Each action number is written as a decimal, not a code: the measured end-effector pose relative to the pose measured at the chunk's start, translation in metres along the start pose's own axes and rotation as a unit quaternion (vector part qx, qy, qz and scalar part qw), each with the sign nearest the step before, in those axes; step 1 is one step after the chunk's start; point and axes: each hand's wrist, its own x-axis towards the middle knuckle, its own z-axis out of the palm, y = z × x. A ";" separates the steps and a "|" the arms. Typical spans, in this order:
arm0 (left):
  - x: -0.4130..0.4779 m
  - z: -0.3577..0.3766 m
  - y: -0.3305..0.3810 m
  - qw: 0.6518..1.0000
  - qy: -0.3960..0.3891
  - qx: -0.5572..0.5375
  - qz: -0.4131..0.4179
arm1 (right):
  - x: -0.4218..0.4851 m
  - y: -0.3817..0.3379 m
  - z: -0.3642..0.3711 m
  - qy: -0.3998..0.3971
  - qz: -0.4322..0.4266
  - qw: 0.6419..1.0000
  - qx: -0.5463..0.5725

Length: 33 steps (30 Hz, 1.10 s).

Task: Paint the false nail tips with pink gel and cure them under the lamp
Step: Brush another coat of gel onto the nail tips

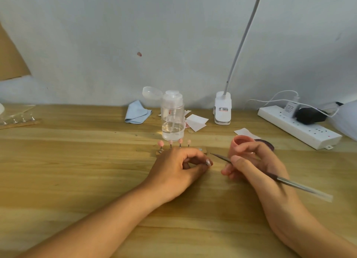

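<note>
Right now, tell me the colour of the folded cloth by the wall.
The cloth is light blue, seen in the head view.

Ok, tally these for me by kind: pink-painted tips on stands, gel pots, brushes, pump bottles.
Pink-painted tips: 4
Gel pot: 1
Brush: 1, held in the right hand
Pump bottle: 1
Total: 7

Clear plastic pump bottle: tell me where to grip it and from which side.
Probably wrap the clear plastic pump bottle around its straight body, from the right: its open flip lid juts left and pink nail tips stand in front.
</note>
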 end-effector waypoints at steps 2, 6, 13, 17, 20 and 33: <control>-0.001 0.000 0.000 1.000 -0.002 -0.008 -0.003 | -0.001 0.001 -0.001 -0.030 0.007 0.999 -0.017; -0.001 0.001 0.002 1.000 -0.002 -0.017 -0.014 | -0.002 0.004 -0.003 -0.036 0.012 0.998 -0.042; 0.000 0.003 0.000 0.999 0.003 -0.035 -0.016 | -0.002 0.007 -0.002 -0.031 0.011 0.997 -0.073; 0.000 0.002 -0.001 0.999 0.004 -0.041 -0.013 | -0.002 0.007 -0.002 -0.025 0.007 0.997 -0.077; 0.000 0.002 0.000 0.999 0.002 -0.036 -0.016 | -0.001 0.007 -0.002 -0.018 0.007 0.997 -0.074; -0.002 0.000 0.006 1.000 0.006 0.001 0.001 | 0.013 -0.003 -0.021 0.166 -0.104 0.976 -0.098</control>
